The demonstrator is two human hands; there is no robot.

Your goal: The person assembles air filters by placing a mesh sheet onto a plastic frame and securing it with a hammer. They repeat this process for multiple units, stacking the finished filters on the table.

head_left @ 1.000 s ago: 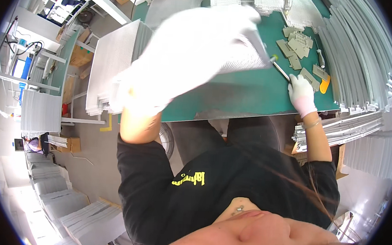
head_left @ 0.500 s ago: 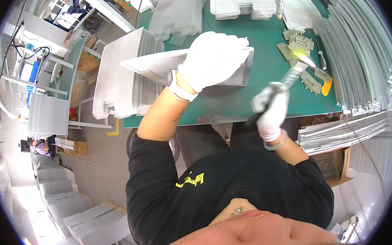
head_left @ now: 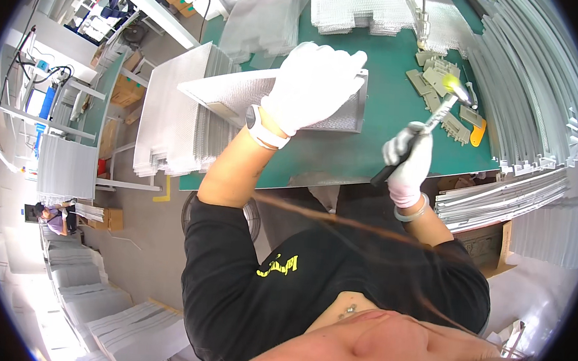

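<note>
My left hand [head_left: 313, 88], in a white glove, is closed over a mesh panel with a thin grey metal frame [head_left: 362, 105]. The hand hides the panel's middle, and its fingertips are largely out of sight. The panel's left end [head_left: 231, 97] leans over a stack of mesh sheets [head_left: 177, 107]. My right hand [head_left: 409, 163], gloved too, grips a hammer [head_left: 438, 115] by its black handle. The hammer's head, yellow on one face, is raised to the right, apart from the panel.
Grey plastic blocks [head_left: 433, 90], a yellow-handled tool [head_left: 478, 134] and a screwdriver-like tool [head_left: 472, 92] lie on the green table [head_left: 384, 133]. More mesh sheets [head_left: 359, 9] stand at the back. Long metal strips [head_left: 533, 83] line the right side. A co-worker [head_left: 55, 219] is far left.
My right hand and the hammer have shifted slightly to the right, and the hammer is less blurred. My left hand and the framed panel have hardly moved.
</note>
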